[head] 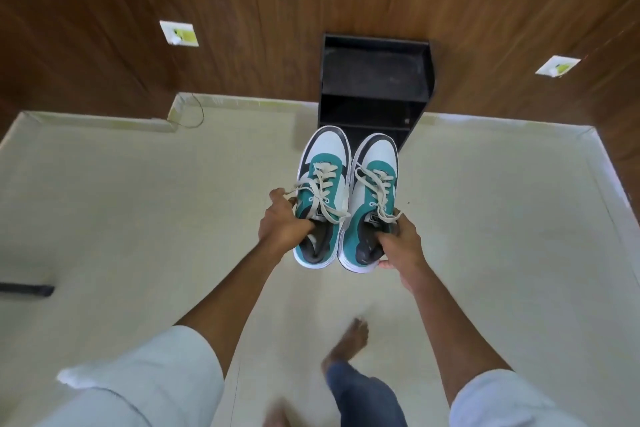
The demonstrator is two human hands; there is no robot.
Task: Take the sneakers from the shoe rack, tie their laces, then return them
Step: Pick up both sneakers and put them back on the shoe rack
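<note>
2 teal-and-white sneakers, laces loose, side by side above the floor [138, 218]. Left hand [282, 222] grips left sneaker [320, 198]; right hand [401, 243] grips right sneaker [372, 201]. Black shoe rack [375, 80] beyond, against wood wall.

The sneakers [346, 198] are teal, white and black with cream laces [323, 191]. The shoe rack [374, 80] is black, the wall [242, 10] brown wood-grain. The floor [138, 201] looks pale cream, perhaps plain.

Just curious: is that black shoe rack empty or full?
Empty, as far as visible: the shoe rack shows bare dark shelves; the sneakers hide its lowest part.
</note>
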